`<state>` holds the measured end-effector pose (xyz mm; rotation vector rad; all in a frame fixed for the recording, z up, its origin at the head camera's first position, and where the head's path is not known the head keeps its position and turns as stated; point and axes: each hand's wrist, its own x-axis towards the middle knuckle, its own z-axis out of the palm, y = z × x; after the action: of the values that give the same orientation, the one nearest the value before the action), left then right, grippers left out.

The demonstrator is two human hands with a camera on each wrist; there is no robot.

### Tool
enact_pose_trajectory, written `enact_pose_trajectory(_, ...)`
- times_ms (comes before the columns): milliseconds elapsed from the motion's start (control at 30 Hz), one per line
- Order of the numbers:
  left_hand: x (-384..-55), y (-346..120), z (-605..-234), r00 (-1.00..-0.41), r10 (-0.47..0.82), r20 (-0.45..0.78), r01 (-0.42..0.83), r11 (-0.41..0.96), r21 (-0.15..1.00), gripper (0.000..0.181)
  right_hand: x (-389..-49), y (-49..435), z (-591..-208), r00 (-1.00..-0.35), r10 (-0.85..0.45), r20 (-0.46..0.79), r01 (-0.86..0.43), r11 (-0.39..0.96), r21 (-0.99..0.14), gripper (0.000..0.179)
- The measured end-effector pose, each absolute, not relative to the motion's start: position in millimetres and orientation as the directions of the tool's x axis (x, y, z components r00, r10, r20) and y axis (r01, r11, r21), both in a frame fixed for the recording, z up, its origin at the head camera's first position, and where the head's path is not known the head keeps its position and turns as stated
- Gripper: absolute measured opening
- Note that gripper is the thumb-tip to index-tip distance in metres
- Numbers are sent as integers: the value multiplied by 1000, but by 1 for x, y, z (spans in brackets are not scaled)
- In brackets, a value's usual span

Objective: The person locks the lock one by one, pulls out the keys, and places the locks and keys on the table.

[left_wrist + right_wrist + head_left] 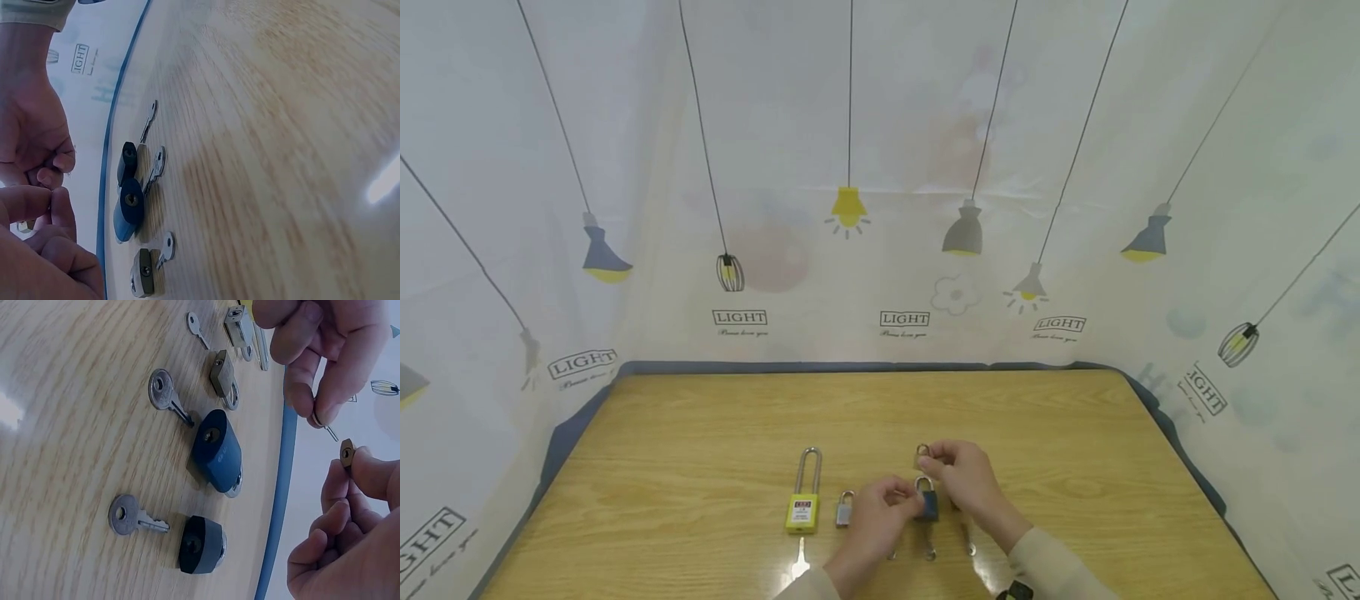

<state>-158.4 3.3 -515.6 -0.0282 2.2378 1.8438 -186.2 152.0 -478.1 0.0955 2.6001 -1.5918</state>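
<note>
My left hand (880, 510) pinches a small key (327, 429) between thumb and finger, with its blade pointing at a small brass padlock (347, 453). That padlock is held by my right hand (967, 477), keyhole side toward the key. A short gap separates key tip and padlock in the right wrist view. Below the hands on the table lie a blue padlock (219, 453) and a dark padlock (204, 545). One key (164, 392) lies by the blue padlock, another key (128, 515) by the dark one.
To the left on the wooden table (685, 467) lie a yellow long-shackle padlock (802, 510) and a silver padlock (844, 510). A smaller padlock (222, 375) and a small key (195, 326) lie near the blue padlock. A printed cloth (820, 275) hangs behind the table.
</note>
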Motion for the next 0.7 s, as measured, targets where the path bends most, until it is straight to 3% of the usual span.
enact_pose_trajectory(267, -152, 12, -514, -971, 157, -181, -145, 219, 965, 16, -188, 167, -476, -996, 6, -93, 82, 535, -841, 12)
enact_pose_trajectory(700, -144, 32, -516, -942, 297, -154, -91, 216, 972, 15, -190, 212, -485, -988, 85, -129, 153, 649, -746, 17)
